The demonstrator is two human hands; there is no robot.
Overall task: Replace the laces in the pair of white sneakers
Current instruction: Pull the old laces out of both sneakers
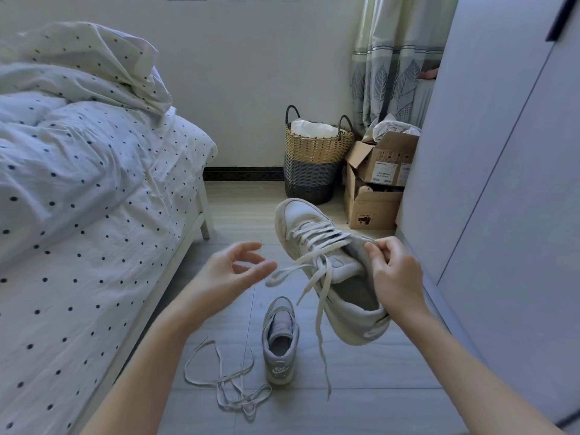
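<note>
While it hangs in the air above the floor [361,412], one white sneaker [317,246] is held by the right hand [397,274], whose fingers pinch the tongue at the shoe's opening; its toe points away toward the far wall. This sneaker is laced, and its lace [320,296] trails two loose ends, one toward the left hand [232,271], the other dangling down. The left hand is open, fingers spread and lightly curved, holding nothing, just beside the nearer lace end. A second sneaker [281,340], unlaced, stands on the floor below, heel toward the camera. One loose lace [219,384] lies tangled on the floor to its left. Beyond are one bed [78,215], one woven basket [314,158] and two stacked cardboard boxes [376,183].
</note>
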